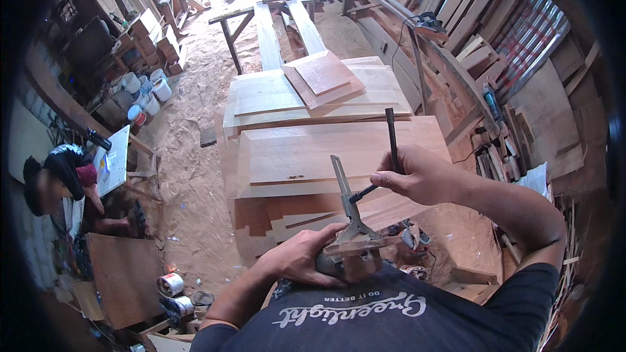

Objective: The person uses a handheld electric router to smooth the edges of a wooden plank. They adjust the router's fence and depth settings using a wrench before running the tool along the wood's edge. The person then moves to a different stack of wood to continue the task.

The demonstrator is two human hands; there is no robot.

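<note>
Close to my chest, my left hand is wrapped round a tool with a grey rounded body and a brown flat piece; its exact kind I cannot make out. From the tool a slotted metal arm points away from me. My right hand is closed on a black bent rod, one end standing up above the fingers. The rod's other end meets the metal arm near its forked base. Beyond both hands, raised wooden panels lie stacked, a smaller panel set askew on top.
Another person sits at the left by a small white-topped table. White buckets stand behind. Long boards rest on trestles ahead. At the right a bench carries a power tool; sawdust covers the floor.
</note>
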